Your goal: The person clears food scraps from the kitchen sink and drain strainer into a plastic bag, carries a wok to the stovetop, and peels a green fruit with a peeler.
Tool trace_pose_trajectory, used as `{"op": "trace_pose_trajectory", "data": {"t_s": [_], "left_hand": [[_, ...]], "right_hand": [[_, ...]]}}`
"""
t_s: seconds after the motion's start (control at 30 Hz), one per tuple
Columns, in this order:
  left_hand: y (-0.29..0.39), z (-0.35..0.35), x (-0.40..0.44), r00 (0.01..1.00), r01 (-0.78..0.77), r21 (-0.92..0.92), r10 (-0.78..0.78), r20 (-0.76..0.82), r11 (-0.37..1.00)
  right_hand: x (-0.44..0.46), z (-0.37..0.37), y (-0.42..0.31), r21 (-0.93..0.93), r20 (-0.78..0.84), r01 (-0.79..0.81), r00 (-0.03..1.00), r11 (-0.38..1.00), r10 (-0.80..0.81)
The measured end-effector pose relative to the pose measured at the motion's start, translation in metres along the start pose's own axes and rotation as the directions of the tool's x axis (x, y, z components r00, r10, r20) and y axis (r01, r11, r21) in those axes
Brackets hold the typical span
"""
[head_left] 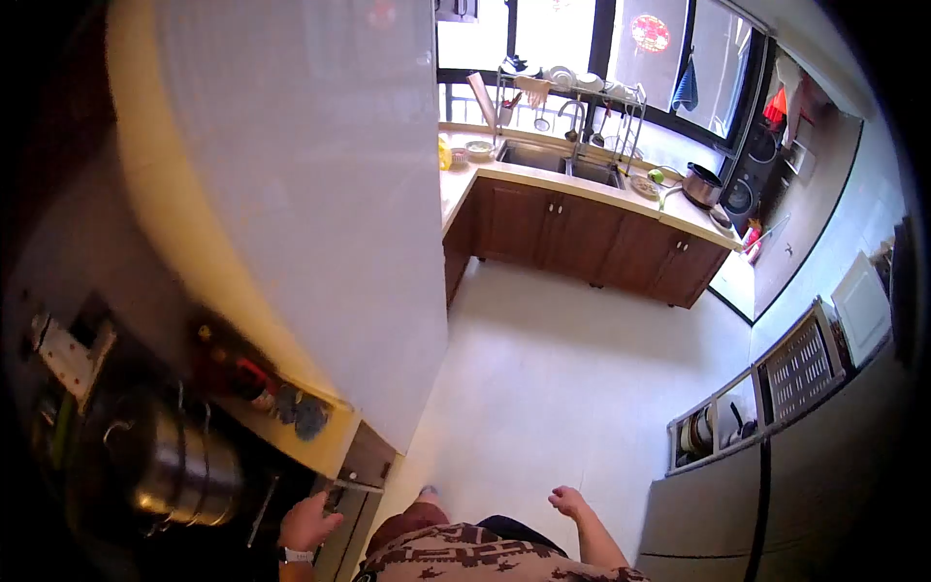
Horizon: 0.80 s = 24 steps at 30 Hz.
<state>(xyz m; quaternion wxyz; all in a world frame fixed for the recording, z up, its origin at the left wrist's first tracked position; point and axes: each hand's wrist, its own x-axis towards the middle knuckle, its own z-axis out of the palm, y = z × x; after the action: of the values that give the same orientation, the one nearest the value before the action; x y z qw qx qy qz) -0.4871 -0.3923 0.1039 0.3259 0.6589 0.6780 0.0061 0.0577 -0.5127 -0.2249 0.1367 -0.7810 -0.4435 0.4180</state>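
Observation:
My left hand (308, 524), with a white band on its wrist, is low in the view beside the counter's end. Its fingers are slightly apart and nothing shows in them. A small drawer front (367, 468) is just above and to its right. My right hand (569, 501) hangs over the pale floor (533, 388), its fingers curled in with no object visible. To the left of my left hand, a steel stacked pot (189, 470) stands on a dark surface.
A white wall (301, 184) juts out on the left. Ahead, a counter has a double sink (533, 155), a dish rack (572, 87) and a pot (700, 184) above brown cabinets (558, 228). Grey cabinets (703, 509) and a shelf unit (800, 373) line the right.

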Motion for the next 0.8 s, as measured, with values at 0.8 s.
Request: {"op": "trace_pose_trajectory", "data": {"t_s": [0.8], "left_hand": [[0.581, 0.029, 0.69, 0.608, -0.551, -0.375, 0.667, 0.431, 0.745]], "right_hand": [[0.297, -0.299, -0.003, 0.223, -0.013, -0.484, 0.867, 0.846, 0.499]]}}
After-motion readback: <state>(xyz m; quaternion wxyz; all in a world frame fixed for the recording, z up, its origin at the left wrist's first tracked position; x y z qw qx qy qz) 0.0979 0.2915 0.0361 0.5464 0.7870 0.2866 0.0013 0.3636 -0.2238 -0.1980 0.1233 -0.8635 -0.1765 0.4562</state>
